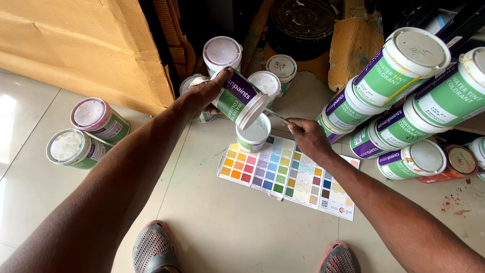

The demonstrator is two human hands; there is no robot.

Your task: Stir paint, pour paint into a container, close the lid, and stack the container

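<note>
— Tilted can (239, 98), the green-and-purple one, sits in the left hand (204, 94), fingers wrapped round its body, mouth tipped down and to the right over the small white cup (253, 133).

— And the right hand (307, 137)?

— Closed narrowly on a thin stick (275, 116), its tip up at the can's rim. The cup stands on the far edge of the colour chart (285, 174), which lies flat on the floor tiles (227, 227).

— What worries you?

— The cup is narrower than the can's mouth. I'd judge that a steeper tilt could send the flow past the rim and onto the swatches (paper, so it would stain for good).

— Anything else?

— The cup looks light, and nothing holds it. A nudge from the stick or the can's lip could tip it. To the right, the stacked cans (399, 96) lie on their sides; a bumped elbow might start them rolling. The person's shoes (154, 247) are near, just below the chart.
</note>
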